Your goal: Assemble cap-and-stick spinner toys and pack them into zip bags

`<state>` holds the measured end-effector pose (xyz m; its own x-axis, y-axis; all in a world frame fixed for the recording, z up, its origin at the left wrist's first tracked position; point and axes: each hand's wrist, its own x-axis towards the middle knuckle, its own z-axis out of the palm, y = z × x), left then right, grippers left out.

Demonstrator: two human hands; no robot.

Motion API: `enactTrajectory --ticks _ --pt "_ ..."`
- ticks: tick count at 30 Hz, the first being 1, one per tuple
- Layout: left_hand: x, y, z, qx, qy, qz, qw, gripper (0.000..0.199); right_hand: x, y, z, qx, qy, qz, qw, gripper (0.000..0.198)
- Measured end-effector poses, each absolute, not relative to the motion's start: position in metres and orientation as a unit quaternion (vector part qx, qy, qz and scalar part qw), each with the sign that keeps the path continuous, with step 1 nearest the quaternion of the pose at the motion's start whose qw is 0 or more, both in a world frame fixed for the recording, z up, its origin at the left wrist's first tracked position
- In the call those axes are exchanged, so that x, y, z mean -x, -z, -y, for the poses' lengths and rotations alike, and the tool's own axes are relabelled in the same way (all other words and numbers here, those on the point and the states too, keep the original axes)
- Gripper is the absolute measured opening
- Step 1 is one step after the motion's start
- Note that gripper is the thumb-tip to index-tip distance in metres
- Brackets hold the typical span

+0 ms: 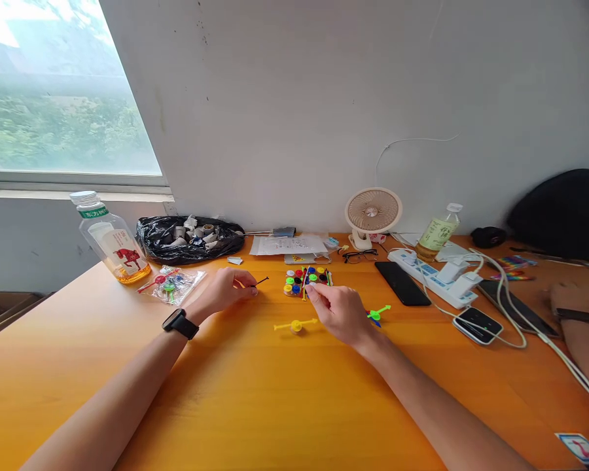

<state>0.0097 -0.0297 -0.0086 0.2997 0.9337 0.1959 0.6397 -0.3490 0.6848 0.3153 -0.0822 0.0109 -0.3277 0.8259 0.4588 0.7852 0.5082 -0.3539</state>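
"Count for me?"

"One left hand [226,291], one right hand [338,312], plus one co-worker's hand [574,299]."

"Bottles [434,237]?"

"Two. Also one fan [372,208], one power strip [429,277] and one pair of glasses [357,257]."

"Anything smaller?"

"One yellow arrow [296,326], one green arrow [375,314]; the left hand has one black stick [262,282]."

"Discs [290,281]?"

"At least eight; the right hand covers part of the group, so I can't tell the total."

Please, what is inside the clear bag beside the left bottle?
Inside the clear bag, I can see a red piece and a green piece, with some blue. Crinkles, glare and overlap hide the rest.
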Motion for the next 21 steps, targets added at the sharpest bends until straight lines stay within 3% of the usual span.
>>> enactTrajectory --ticks 16,21 --pt "-0.008 0.02 0.024 -0.767 -0.319 -0.487 0.271 0.028 -0.309 -0.007 0.087 0.336 -0.085 0.894 0.284 0.016" --pt "-0.011 0.02 0.026 -0.76 -0.335 -0.482 0.279 0.027 -0.303 -0.006 0.095 0.284 -0.102 0.916 0.264 0.036"
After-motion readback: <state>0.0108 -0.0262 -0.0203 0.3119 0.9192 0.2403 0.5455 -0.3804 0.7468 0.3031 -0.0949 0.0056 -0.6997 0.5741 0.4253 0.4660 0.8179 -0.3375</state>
